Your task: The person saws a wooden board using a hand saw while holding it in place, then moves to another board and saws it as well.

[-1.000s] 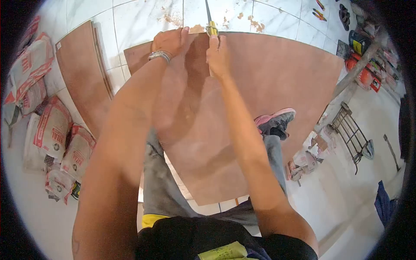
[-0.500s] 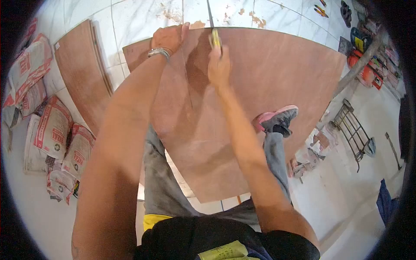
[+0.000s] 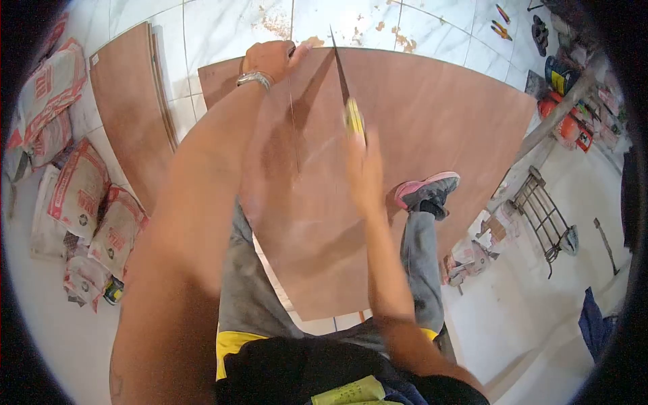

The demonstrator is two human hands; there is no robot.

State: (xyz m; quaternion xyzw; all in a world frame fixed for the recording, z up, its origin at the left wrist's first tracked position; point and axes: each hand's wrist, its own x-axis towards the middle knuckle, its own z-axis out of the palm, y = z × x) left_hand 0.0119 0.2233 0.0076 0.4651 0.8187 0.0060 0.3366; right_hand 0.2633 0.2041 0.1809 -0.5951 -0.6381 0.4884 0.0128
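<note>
Gripping the yellow handle (image 3: 354,118) of a saw (image 3: 342,75), the right hand (image 3: 364,162) is closed around it, slightly blurred, above a large brown wooden sheet (image 3: 432,121). The saw's narrow dark blade points away from the person, its tip reaching past the sheet's far edge over the white tiled floor (image 3: 445,37). The left hand (image 3: 270,59) presses on the sheet near that far edge, thumb out toward the blade, a metal watch (image 3: 254,79) on its wrist. Between the hands, a thin dark line runs across the sheet. A pink and grey shoe (image 3: 428,190) rests on the sheet at the right; more brown boards (image 3: 128,101) lie at the left, near printed sacks (image 3: 77,189).
</note>
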